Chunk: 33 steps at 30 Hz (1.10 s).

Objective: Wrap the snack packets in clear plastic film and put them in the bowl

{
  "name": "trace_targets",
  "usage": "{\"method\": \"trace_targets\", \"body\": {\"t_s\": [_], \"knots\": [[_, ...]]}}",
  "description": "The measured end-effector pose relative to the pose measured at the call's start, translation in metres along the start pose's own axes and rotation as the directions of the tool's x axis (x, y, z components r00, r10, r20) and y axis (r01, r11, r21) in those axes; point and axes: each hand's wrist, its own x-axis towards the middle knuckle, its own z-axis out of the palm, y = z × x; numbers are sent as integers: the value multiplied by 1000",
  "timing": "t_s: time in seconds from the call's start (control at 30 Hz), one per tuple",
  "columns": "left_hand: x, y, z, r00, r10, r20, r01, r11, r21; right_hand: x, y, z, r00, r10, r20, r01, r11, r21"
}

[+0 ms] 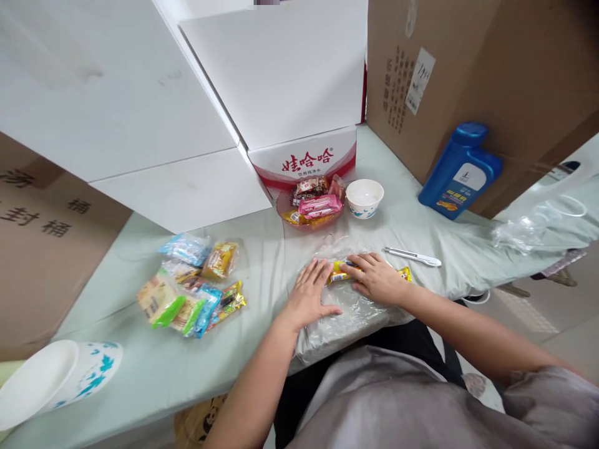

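Observation:
My left hand (309,294) lies flat on a clear plastic bag (349,305), thumb spread out to the side and fingers pointing forward. Beside it, my right hand (378,278) rests palm down across a yellow snack packet (337,272), its fingers stretched out and apart. The packet's middle is hidden under that hand, and both its ends show. My left fingertips come close to the packet's left end; whether they touch it I cannot tell. The bag is spread at the table's front edge, below both hands.
A pink bowl (284,212) of snacks, a paper bowl (365,198), a white pen (412,256) and a blue bottle (461,171) stand or lie beyond my hands. Several packaged snacks (194,287) are piled left, near stacked paper bowls (96,374). White boxes (299,75) and a cardboard box (468,81) rise behind.

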Motion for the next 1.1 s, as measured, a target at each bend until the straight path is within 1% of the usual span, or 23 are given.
{"method": "trace_targets", "body": {"t_s": [0.07,0.17,0.33,0.4,0.5,0.6,0.67,0.73,0.77,0.83,0.9,0.93,1.0,1.07,1.1], "knots": [[-1,-1,4,997,-52,62,48,997,65,3,9,6,993,121,-6,-121,992,-44],[-2,-2,6,992,-84,96,74,992,105,0,32,4,959,284,-19,-284,951,-122],[-1,-1,2,985,-104,138,88,989,115,-10,72,-2,887,459,-56,-460,865,-201],[0,2,0,979,-121,167,102,988,115,-11,82,-2,856,514,-57,-513,831,-216],[1,4,-3,967,-147,208,125,985,117,-7,92,-4,824,563,-57,-560,796,-228],[1,3,-3,969,-141,203,121,987,105,-4,106,-7,784,616,-78,-614,752,-240],[0,3,-3,973,-132,190,115,989,96,-6,118,-9,769,632,-95,-633,734,-245],[0,2,-2,974,-134,183,120,989,90,-11,130,-14,775,611,-159,-631,741,-231],[0,3,-2,973,-139,184,125,988,88,-14,134,-17,782,583,-218,-622,754,-214],[1,3,-2,971,-148,189,135,988,79,-17,138,-25,780,497,-379,-584,796,-159],[2,4,-2,972,-144,185,135,989,61,-12,136,-38,748,388,-539,-513,853,-99],[3,4,-2,975,-137,172,131,990,47,-5,132,-45,725,333,-602,-467,881,-76],[3,3,-2,985,-129,113,128,992,15,20,122,-61,690,236,-685,-369,928,-52],[3,0,-3,991,-129,23,130,991,-22,57,110,-77,701,145,-698,-261,963,-61],[2,-2,-4,991,-129,-25,128,991,-40,79,104,-84,723,106,-683,-211,975,-71]]}}
